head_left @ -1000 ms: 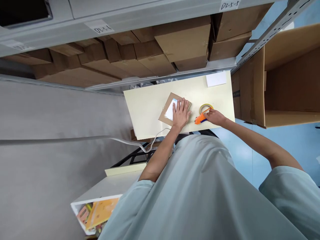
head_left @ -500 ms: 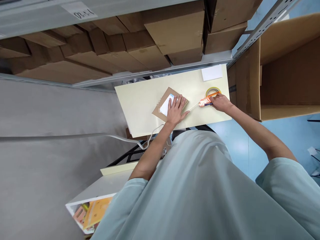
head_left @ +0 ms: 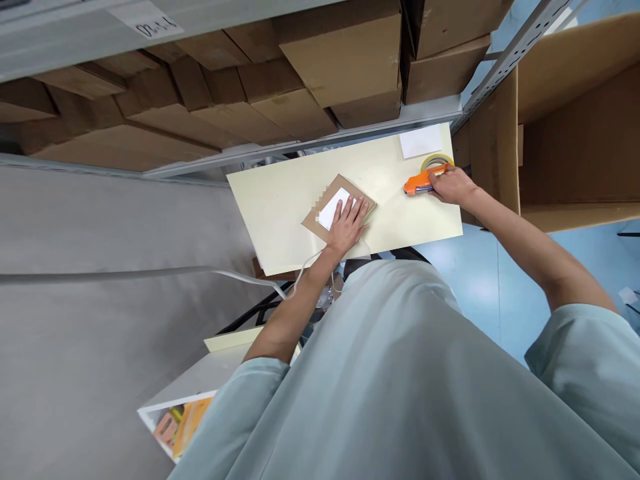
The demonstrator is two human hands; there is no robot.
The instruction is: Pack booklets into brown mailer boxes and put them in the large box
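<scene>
A small flat cardboard box [head_left: 317, 225] with a white label [head_left: 334, 211] lies turned at an angle on the cream tabletop [head_left: 270, 227]. My left hand [head_left: 346, 223] rests flat on it, fingers spread over the label's right part. Farther right, my right hand [head_left: 451, 185] is wrapped round the handle of an orange tape dispenser [head_left: 416, 183]. A roll of tape with a yellow edge [head_left: 429, 162] sits on the dispenser's far side. The dispenser is apart from the box, its front end pointing left towards it. Whether tape still spans the gap I cannot tell.
White paper [head_left: 421, 141] lies at the table's far right corner. Behind the table, a metal shelf [head_left: 280, 148] holds several cardboard boxes [head_left: 345, 67]. A large open carton [head_left: 507, 147] stands at right. A white cable [head_left: 235, 274] crosses at left above a white bin [head_left: 165, 405].
My right hand has moved slightly right and away from me with the tape dispenser, which has turned over. The tape strip seen towards the box no longer shows plainly. My left thumb has drawn in.
</scene>
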